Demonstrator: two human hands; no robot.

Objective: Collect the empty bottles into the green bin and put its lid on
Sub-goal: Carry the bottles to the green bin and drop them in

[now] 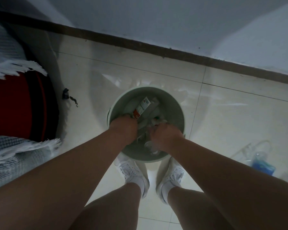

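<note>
Both fists (123, 126) around bottles (142, 107) inside bin (176, 105)

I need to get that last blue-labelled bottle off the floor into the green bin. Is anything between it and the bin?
Nothing visible lies on the tiles between the blue-labelled bottle and the green bin. Only the right forearm crosses above that stretch. Both hands, left hand and right hand, are down inside the bin's open mouth.

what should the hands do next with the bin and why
Probably let go and lift both hands out. The left hand and right hand are pressed down among the bottles in the green bin, while a clear bottle with a blue label lies on the floor to the right, uncollected. No lid is in view.
</note>
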